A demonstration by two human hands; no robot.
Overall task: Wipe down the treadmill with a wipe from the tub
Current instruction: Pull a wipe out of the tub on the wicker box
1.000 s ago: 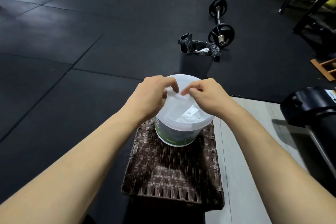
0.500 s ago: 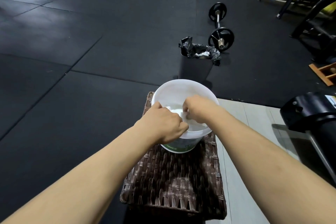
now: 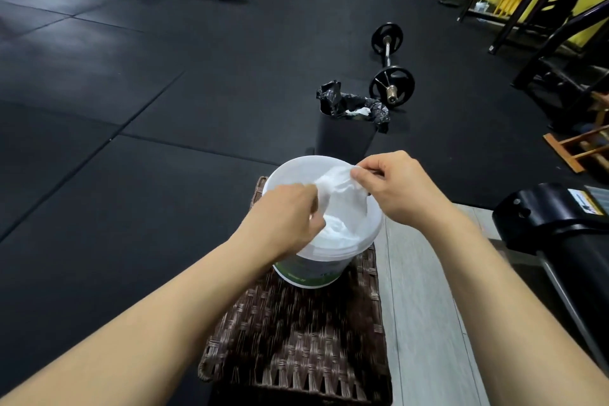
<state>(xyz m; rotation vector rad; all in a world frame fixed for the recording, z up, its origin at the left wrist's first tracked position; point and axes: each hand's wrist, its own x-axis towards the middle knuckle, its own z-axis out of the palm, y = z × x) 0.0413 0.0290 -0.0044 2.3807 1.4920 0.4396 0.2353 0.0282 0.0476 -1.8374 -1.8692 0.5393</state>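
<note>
Both hands pinch a wipe (image 3: 339,189) at the open tub's mouth.

The tub (image 3: 369,242) stands on a wicker stool (image 3: 296,339), likely to keep it within reach. Right hand (image 3: 400,186) pinches the wipe's top edge at 2 o'clock of the rim; left hand (image 3: 290,219) pinches it at 9, probably to steady the sheet for pulling. The treadmill (image 3: 557,224) waits at 3 o'clock, a bin (image 3: 346,138) at 12.

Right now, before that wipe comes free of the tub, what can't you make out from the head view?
- Treadmill: only its black front end shows; the right edge cuts off the rest.
- Tub label: left hand and rim hide it.
- Wipe: pinched by both hands; right hand. Whether it has torn from the roll is blurred.
- Bin contents: too small.
</note>
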